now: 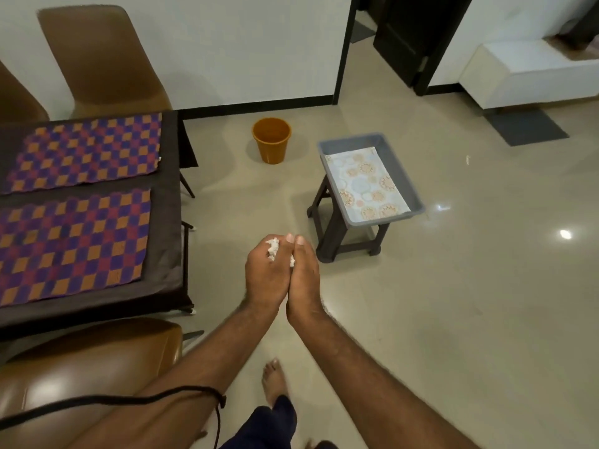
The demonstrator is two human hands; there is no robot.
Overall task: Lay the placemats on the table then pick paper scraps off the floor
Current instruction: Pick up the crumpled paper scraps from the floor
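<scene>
Scraps: your left hand (266,270) and right hand (304,273), pressed together at centre frame, cup crumpled white paper scraps (273,248).
Fingers: curled closed around them.
Placemats: two checkered placemats (69,244), flat on the table (168,222), left.
Floor: one stray scrap (467,159), right; one orange bin (271,140).

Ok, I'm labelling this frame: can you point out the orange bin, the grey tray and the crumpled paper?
orange bin (272,147): head view, front of its outer wall.
grey tray (369,222): head view, near rim.
crumpled paper (273,248): head view, white wad showing in the left hand (265,273).

paper scraps (273,248) – mostly hidden | near placemat (69,247) – cut off left
</scene>
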